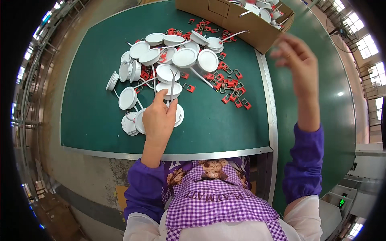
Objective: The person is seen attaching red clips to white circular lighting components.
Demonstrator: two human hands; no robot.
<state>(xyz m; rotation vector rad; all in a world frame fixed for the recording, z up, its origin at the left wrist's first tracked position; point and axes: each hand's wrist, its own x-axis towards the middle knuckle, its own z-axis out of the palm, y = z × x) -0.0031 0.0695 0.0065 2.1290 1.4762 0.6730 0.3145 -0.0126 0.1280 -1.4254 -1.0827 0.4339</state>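
Observation:
My left hand [158, 119] is closed, thumb and fingers pinching a white cable [173, 84] whose split wire ends point up. Just under that hand sits a round white downlight [178, 115], partly hidden; whether the cable belongs to it I cannot tell. Other round white downlights [128, 98] with white cables lie in a loose heap around and beyond the hand. Over at the right, beside the cardboard box [249, 30], my right hand [297, 56] is raised, slightly blurred, its fingers loosely apart with nothing visible in them.
Small red clips with metal frames [231, 86] are scattered right of the heap and behind it. The box at the far right holds more white downlights [261, 12]. A metal edge strip [267, 84] divides the green table [217, 132] from another green surface [333, 100].

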